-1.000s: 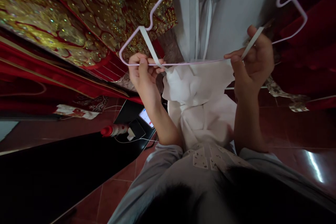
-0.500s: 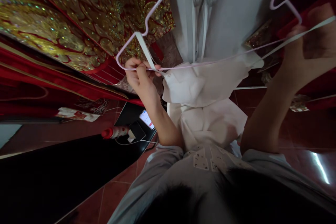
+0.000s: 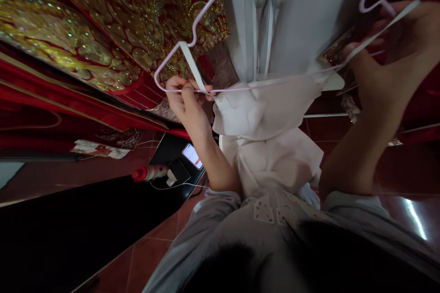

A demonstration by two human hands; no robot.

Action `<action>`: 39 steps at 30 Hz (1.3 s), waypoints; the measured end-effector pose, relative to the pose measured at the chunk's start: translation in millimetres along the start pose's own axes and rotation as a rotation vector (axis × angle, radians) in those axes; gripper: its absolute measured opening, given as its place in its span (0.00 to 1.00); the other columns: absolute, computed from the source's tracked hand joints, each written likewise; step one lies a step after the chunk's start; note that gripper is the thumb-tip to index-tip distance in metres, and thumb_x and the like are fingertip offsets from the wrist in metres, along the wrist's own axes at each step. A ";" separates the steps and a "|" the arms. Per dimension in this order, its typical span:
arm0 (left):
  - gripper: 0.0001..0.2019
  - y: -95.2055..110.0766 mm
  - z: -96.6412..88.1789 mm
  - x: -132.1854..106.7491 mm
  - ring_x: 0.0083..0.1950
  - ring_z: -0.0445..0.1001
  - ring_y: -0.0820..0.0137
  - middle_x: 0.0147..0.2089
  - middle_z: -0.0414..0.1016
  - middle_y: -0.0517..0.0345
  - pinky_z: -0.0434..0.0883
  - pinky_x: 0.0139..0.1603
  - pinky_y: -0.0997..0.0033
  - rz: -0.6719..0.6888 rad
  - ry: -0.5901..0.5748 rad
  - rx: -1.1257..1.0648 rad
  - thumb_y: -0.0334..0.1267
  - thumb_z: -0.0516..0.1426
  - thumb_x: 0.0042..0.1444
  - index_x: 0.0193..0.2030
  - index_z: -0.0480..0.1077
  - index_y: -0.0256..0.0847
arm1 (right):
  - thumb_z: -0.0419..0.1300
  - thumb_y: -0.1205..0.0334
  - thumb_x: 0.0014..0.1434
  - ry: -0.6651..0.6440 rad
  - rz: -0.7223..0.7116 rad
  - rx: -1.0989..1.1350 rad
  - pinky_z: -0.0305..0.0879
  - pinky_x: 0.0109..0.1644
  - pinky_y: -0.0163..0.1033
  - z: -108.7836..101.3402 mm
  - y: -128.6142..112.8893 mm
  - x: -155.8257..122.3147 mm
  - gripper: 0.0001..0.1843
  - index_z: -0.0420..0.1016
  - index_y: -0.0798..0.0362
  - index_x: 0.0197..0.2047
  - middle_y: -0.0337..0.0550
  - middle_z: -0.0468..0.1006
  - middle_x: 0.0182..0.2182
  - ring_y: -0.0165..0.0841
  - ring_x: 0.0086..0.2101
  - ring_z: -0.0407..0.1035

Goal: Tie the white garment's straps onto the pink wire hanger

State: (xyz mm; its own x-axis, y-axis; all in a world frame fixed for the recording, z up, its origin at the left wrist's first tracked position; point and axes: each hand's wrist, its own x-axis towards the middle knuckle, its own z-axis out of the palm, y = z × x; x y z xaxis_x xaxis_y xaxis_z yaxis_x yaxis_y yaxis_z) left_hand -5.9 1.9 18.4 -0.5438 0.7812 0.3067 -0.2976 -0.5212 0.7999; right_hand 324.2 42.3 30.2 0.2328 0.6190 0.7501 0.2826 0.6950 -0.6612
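Observation:
A pale lilac clothes hanger (image 3: 211, 3) spans the view in front of me, and a white garment (image 3: 271, 105) hangs below its lower bar. My left hand (image 3: 187, 96) is closed on the hanger's left lower corner. A white hanging loop (image 3: 193, 66) runs over the left notch there and down to the fingers. At the hanger's right end my right hand (image 3: 395, 41) is closed on a second white strap (image 3: 381, 33), drawn taut up and to the right. The right fingertips are partly hidden behind the strap and hand.
Red and gold sequined clothes (image 3: 113, 23) hang at left, with white straps (image 3: 270, 18) on a grey surface ahead. On a black table (image 3: 103, 229) at lower left lie a lit phone (image 3: 192, 156), a red-capped bottle (image 3: 147, 173) and a cable. The floor (image 3: 154, 256) is red tile.
My right hand has turned and shifted, its thumb now lower and further left along the strap near the hanger's right end. My left hand has hardly moved.

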 end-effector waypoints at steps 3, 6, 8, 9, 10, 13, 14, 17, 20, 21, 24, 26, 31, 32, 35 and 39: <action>0.09 -2.2 -0.3 -1.4 0.23 0.71 0.73 0.27 0.72 0.67 0.66 0.26 0.72 -0.017 -0.009 0.012 0.28 0.52 0.72 0.42 0.59 0.48 | 0.74 0.93 0.31 -0.135 0.048 -0.174 0.73 0.42 0.21 6.6 -16.2 13.5 0.48 0.86 0.38 0.51 0.20 0.76 0.38 0.19 0.41 0.75; 0.08 -2.3 -0.8 -1.4 0.22 0.70 0.73 0.27 0.72 0.66 0.66 0.27 0.71 -0.028 -0.018 0.031 0.31 0.53 0.73 0.41 0.61 0.48 | 0.74 0.93 0.31 -0.170 0.049 -0.252 0.77 0.49 0.30 14.2 -25.0 15.1 0.50 0.85 0.38 0.53 0.22 0.76 0.42 0.25 0.45 0.75; 0.09 -0.4 -0.3 -0.5 0.22 0.69 0.73 0.26 0.72 0.66 0.66 0.27 0.72 -0.034 -0.013 0.029 0.30 0.53 0.74 0.41 0.61 0.47 | 0.73 0.92 0.34 -0.198 -0.068 -0.301 0.75 0.57 0.35 16.0 -25.6 10.6 0.53 0.82 0.36 0.58 0.22 0.77 0.46 0.27 0.47 0.74; 0.10 1.1 0.6 0.1 0.22 0.69 0.73 0.26 0.71 0.67 0.65 0.27 0.72 -0.041 -0.005 0.025 0.29 0.51 0.74 0.41 0.61 0.47 | 0.73 0.90 0.38 -0.206 -0.120 -0.332 0.74 0.62 0.38 16.0 -25.3 8.0 0.52 0.80 0.35 0.61 0.23 0.77 0.48 0.28 0.49 0.73; 0.11 2.8 1.9 0.5 0.22 0.69 0.73 0.25 0.71 0.67 0.65 0.26 0.73 -0.048 0.011 0.022 0.27 0.50 0.75 0.41 0.60 0.47 | 0.73 0.87 0.42 -0.212 -0.154 -0.356 0.72 0.64 0.40 15.7 -25.3 5.7 0.51 0.78 0.34 0.63 0.23 0.76 0.49 0.30 0.51 0.73; 0.14 7.5 7.6 0.5 0.21 0.71 0.75 0.23 0.70 0.69 0.63 0.25 0.74 -0.093 0.059 0.013 0.22 0.44 0.74 0.40 0.58 0.46 | 0.73 0.77 0.52 -0.227 -0.168 -0.406 0.70 0.67 0.47 17.0 -29.4 3.5 0.41 0.77 0.32 0.63 0.26 0.78 0.49 0.35 0.54 0.74; 0.15 8.5 9.7 0.1 0.21 0.71 0.75 0.23 0.70 0.69 0.63 0.24 0.75 -0.107 0.075 0.006 0.21 0.43 0.74 0.40 0.57 0.46 | 0.74 0.74 0.53 -0.217 -0.172 -0.420 0.71 0.66 0.49 18.7 -32.5 4.1 0.37 0.79 0.34 0.62 0.27 0.79 0.49 0.37 0.54 0.75; 0.15 9.5 14.0 -1.4 0.19 0.71 0.76 0.22 0.70 0.71 0.61 0.24 0.76 -0.131 0.119 -0.018 0.19 0.42 0.74 0.40 0.55 0.45 | 0.75 0.63 0.58 -0.159 -0.193 -0.488 0.71 0.64 0.56 26.7 -44.5 6.5 0.23 0.83 0.42 0.56 0.34 0.83 0.48 0.43 0.52 0.78; 0.16 9.5 14.6 -1.8 0.19 0.70 0.76 0.20 0.71 0.70 0.60 0.24 0.76 -0.137 0.130 -0.013 0.19 0.41 0.74 0.40 0.55 0.45 | 0.73 0.63 0.61 -0.144 -0.187 -0.496 0.70 0.64 0.56 32.0 -51.7 6.2 0.20 0.83 0.49 0.57 0.40 0.83 0.48 0.46 0.52 0.78; 0.16 9.5 14.3 -1.8 0.19 0.71 0.76 0.20 0.71 0.70 0.60 0.24 0.76 -0.139 0.123 -0.010 0.19 0.40 0.74 0.40 0.55 0.45 | 0.73 0.65 0.60 -0.141 -0.186 -0.484 0.70 0.64 0.55 32.4 -51.3 5.5 0.23 0.83 0.49 0.58 0.41 0.83 0.50 0.45 0.52 0.78; 0.16 9.0 13.2 -2.3 0.19 0.71 0.75 0.20 0.74 0.67 0.61 0.25 0.76 -0.147 0.106 -0.005 0.21 0.39 0.76 0.40 0.56 0.45 | 0.69 0.67 0.63 -0.114 -0.263 -0.343 0.70 0.67 0.51 31.5 -44.5 1.6 0.25 0.81 0.45 0.63 0.38 0.82 0.55 0.44 0.57 0.77; 0.16 7.6 13.1 -3.4 0.19 0.70 0.75 0.21 0.75 0.66 0.61 0.25 0.75 -0.162 0.100 0.002 0.22 0.38 0.77 0.40 0.55 0.45 | 0.65 0.61 0.68 -0.077 -0.418 -0.212 0.68 0.72 0.51 33.2 -42.4 -4.5 0.24 0.79 0.41 0.66 0.34 0.82 0.58 0.44 0.61 0.76; 0.17 3.6 13.1 -5.2 0.20 0.69 0.75 0.22 0.77 0.65 0.60 0.26 0.74 -0.187 0.090 0.017 0.22 0.38 0.78 0.41 0.55 0.45 | 0.62 0.69 0.68 -0.178 -0.336 -0.116 0.78 0.53 0.43 52.5 -64.1 -39.9 0.21 0.85 0.42 0.59 0.36 0.88 0.45 0.35 0.46 0.82; 0.17 3.5 12.8 -5.0 0.20 0.69 0.74 0.22 0.77 0.65 0.60 0.26 0.74 -0.184 0.088 0.017 0.23 0.38 0.78 0.40 0.56 0.45 | 0.61 0.70 0.67 -0.283 -0.267 -0.109 0.78 0.48 0.41 56.9 -67.7 -48.9 0.20 0.86 0.43 0.56 0.38 0.89 0.43 0.33 0.42 0.82; 0.17 4.7 12.0 -4.6 0.20 0.69 0.74 0.21 0.77 0.65 0.59 0.26 0.73 -0.176 0.090 0.008 0.23 0.38 0.77 0.40 0.56 0.46 | 0.62 0.67 0.66 -0.504 -0.099 -0.117 0.77 0.43 0.39 64.2 -63.0 -74.6 0.15 0.86 0.45 0.51 0.40 0.88 0.42 0.32 0.37 0.81; 0.16 6.6 13.1 -6.2 0.19 0.69 0.74 0.22 0.78 0.64 0.59 0.26 0.73 -0.186 0.094 0.001 0.22 0.38 0.76 0.41 0.55 0.45 | 0.63 0.60 0.66 -0.638 0.166 -0.194 0.72 0.36 0.37 56.1 -36.2 -102.3 0.12 0.85 0.47 0.50 0.39 0.85 0.35 0.30 0.31 0.75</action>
State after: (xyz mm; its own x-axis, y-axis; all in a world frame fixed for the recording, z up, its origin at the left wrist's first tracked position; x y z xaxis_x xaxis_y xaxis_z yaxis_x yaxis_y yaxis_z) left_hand 5.8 -1.8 28.5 -0.5509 0.8280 0.1044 -0.3985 -0.3709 0.8388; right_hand 238.0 -25.7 -23.3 -0.2900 0.8471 0.4454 0.4658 0.5314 -0.7076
